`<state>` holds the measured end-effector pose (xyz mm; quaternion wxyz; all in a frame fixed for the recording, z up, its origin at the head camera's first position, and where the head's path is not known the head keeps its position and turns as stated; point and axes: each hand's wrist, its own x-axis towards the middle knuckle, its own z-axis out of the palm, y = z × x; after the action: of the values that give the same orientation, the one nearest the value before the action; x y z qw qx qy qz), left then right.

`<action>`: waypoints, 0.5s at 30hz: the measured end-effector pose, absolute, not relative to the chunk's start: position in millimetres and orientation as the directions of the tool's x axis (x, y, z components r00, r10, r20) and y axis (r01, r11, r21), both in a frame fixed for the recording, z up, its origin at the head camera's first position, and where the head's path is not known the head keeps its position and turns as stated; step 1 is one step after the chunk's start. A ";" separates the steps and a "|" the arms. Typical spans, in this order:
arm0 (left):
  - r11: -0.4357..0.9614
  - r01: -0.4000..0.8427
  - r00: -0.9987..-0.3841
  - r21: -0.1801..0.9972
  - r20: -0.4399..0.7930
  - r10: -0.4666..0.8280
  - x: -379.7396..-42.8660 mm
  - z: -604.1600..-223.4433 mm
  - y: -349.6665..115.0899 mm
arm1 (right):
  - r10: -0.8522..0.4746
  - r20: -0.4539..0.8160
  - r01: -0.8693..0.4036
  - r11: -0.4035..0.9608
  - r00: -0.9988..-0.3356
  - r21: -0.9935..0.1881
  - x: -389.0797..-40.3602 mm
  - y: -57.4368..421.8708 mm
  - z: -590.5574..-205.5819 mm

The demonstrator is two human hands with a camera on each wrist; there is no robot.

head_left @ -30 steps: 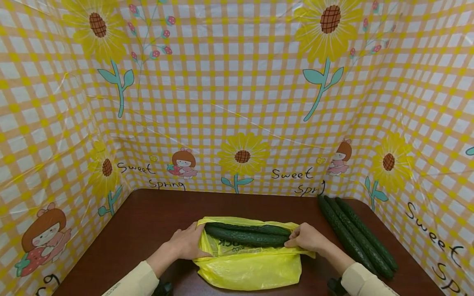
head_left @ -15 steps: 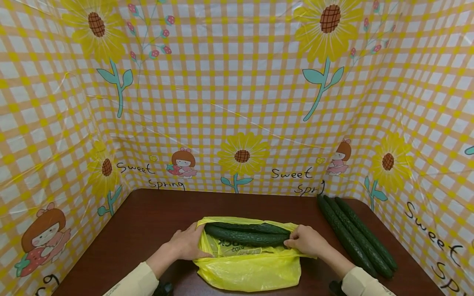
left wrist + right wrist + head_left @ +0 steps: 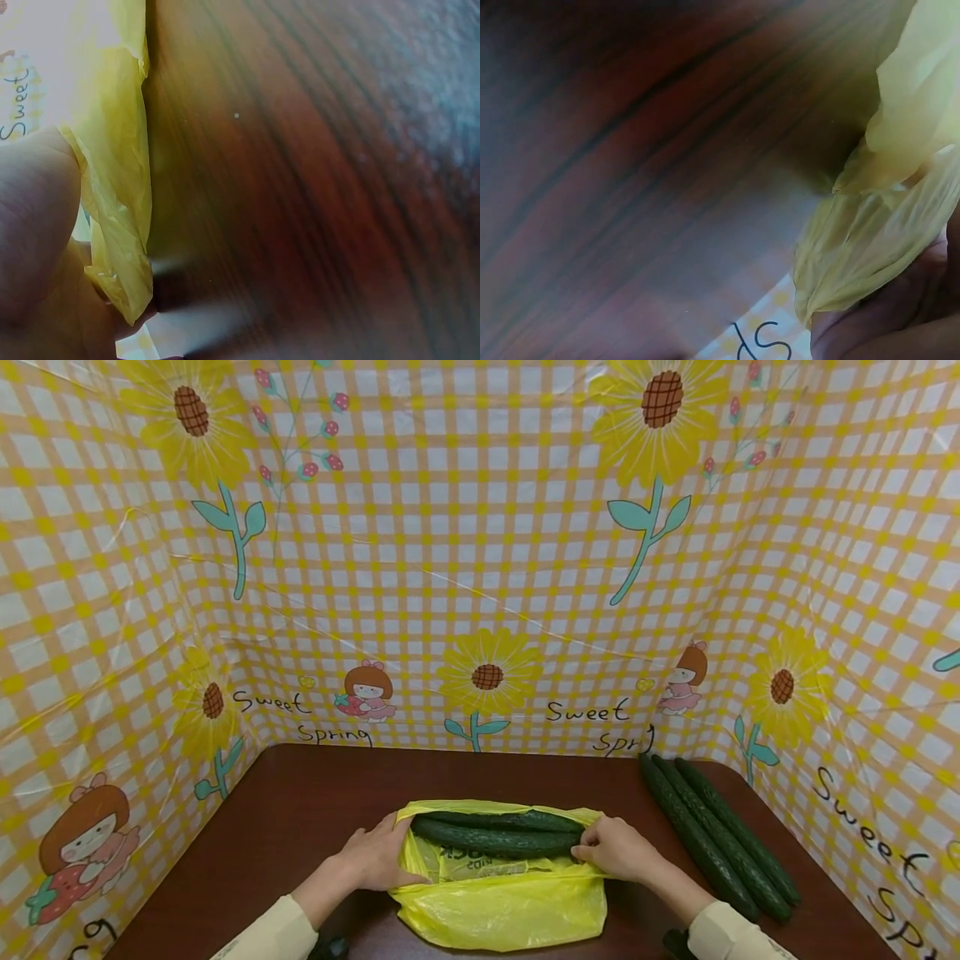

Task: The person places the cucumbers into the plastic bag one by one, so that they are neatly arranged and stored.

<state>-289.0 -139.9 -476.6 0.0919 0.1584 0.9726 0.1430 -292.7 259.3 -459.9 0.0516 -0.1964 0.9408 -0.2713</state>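
A yellow plastic bag (image 3: 502,914) lies on its side at the front middle of the table, its mouth spread upward. Inside the mouth, two dark green cucumbers (image 3: 498,841) lie lengthwise side by side; printed lettering shows on the bag below them. My left hand (image 3: 375,857) grips the bag's left edge, with the thumb along the near rim. At the other end, my right hand (image 3: 615,847) pinches the bag's right edge beside the cucumber tips. In the right wrist view, gathered yellow plastic (image 3: 877,240) lies against the right hand's fingers.
Three more cucumbers (image 3: 720,839) lie side by side, slanting along the right of the dark brown table (image 3: 322,785). A checked cloth wall (image 3: 480,568) with sunflower prints encloses the table at the back and both sides.
The head view has shifted slightly. My right hand has sunk a little at the bag's right edge; my left hand and the cucumbers stay nearly where they were.
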 end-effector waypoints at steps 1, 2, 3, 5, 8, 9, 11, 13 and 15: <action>0.909 0.282 -0.933 0.307 -0.133 0.334 -288.9 -476.6 -140.1 | -0.416 0.020 -0.363 0.769 -0.909 -0.526 -293.0 259.7 -460.3; 0.909 0.282 -0.933 0.307 -0.133 0.334 -288.6 -476.4 -140.1 | -0.431 0.030 -0.382 0.764 -0.902 -0.521 -293.1 259.9 -460.3; 0.909 0.282 -0.933 0.306 -0.131 0.334 -288.5 -476.4 -140.2 | -0.442 0.040 -0.397 0.759 -0.896 -0.515 -293.2 260.0 -460.7; 0.909 0.283 -0.933 0.306 -0.129 0.335 -288.4 -476.3 -140.2 | -0.452 0.055 -0.417 0.761 -0.890 -0.497 -293.3 260.0 -461.2; 0.908 0.286 -0.933 0.306 -0.128 0.337 -288.3 -476.3 -140.3 | -0.449 0.061 -0.421 0.772 -0.891 -0.476 -293.3 258.8 -460.8; 0.908 0.287 -0.933 0.305 -0.127 0.338 -288.4 -476.5 -140.6 | -0.443 0.055 -0.414 0.777 -0.895 -0.474 -293.5 258.3 -460.7; 0.907 0.289 -0.932 0.306 -0.127 0.339 -288.5 -476.5 -141.3 | -0.432 0.041 -0.399 0.788 -0.901 -0.469 -293.8 257.5 -460.1; 0.907 0.290 -0.930 0.306 -0.131 0.342 -288.7 -475.9 -142.4 | -0.423 0.028 -0.385 0.793 -0.906 -0.472 -294.5 257.0 -459.6; 0.903 0.287 -0.929 0.319 -0.138 0.344 -288.7 -473.7 -143.6 | -0.425 0.023 -0.381 0.786 -0.905 -0.486 -295.5 257.2 -459.6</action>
<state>-288.7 -143.6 -473.7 0.0958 0.1625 0.9708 0.1484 -295.5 257.2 -459.6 0.0439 -0.2134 0.9440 -0.2478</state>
